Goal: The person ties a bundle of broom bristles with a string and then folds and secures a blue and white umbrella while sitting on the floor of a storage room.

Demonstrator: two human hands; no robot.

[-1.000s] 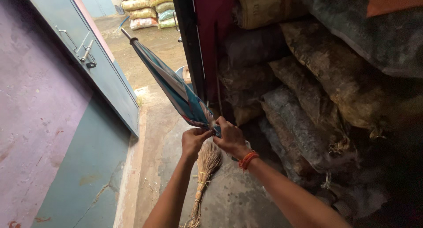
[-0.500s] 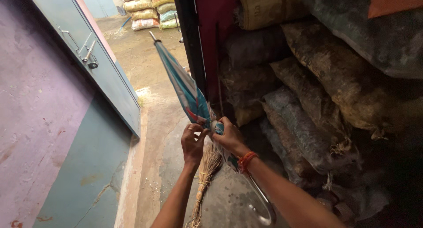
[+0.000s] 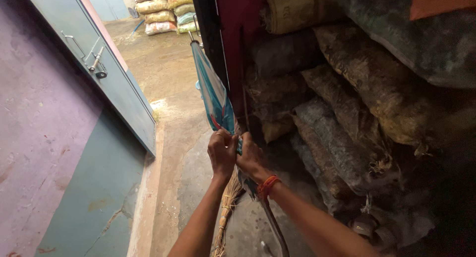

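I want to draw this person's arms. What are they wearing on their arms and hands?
Both arms are bare, with no sleeves and no gloves. The right hand has an orange band around its wrist. The left hand seems to have a thin ring on one finger, though it is too small to be sure.

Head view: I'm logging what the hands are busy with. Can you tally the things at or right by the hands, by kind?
Folded umbrella, gripped by left hand and right hand: 1
Straw broom below the hands: 1
Orange wristband on the right wrist: 1
Total: 3
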